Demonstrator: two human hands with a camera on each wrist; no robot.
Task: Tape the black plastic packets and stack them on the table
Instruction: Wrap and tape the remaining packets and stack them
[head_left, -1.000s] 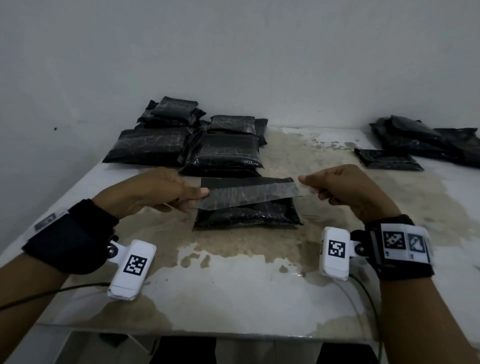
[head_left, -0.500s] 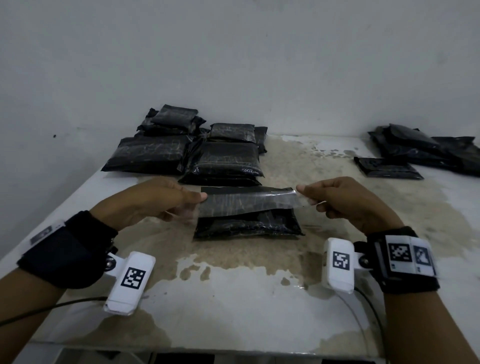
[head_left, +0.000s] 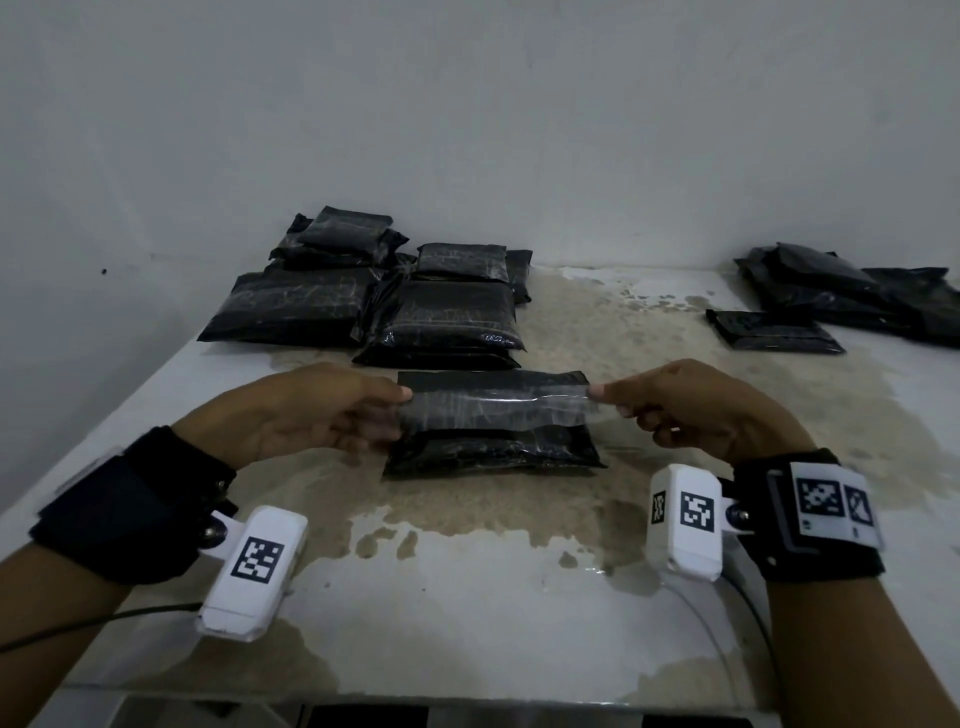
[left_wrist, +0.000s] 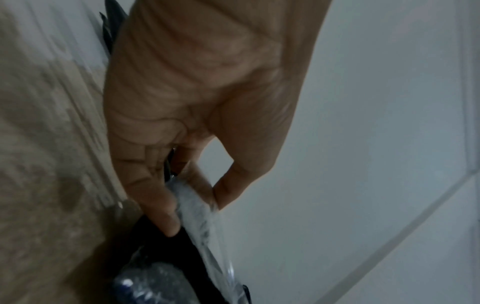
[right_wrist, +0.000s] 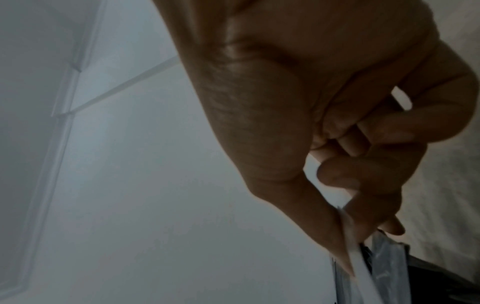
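A black plastic packet lies flat in the middle of the stained table. Just above it a strip of clear tape is stretched level between my hands. My left hand pinches the strip's left end, and my right hand pinches the right end. In the left wrist view the thumb and fingers clamp the tape over the packet. The right wrist view shows fingertips holding the tape edge-on.
A group of taped black packets is stacked at the back left by the wall. More black packets lie at the back right, one nearer. The table's front edge is close to me.
The tape strip, tilted a second ago, has been levelled and lowered closer over the packet. Both hands moved slightly forward and down with it.
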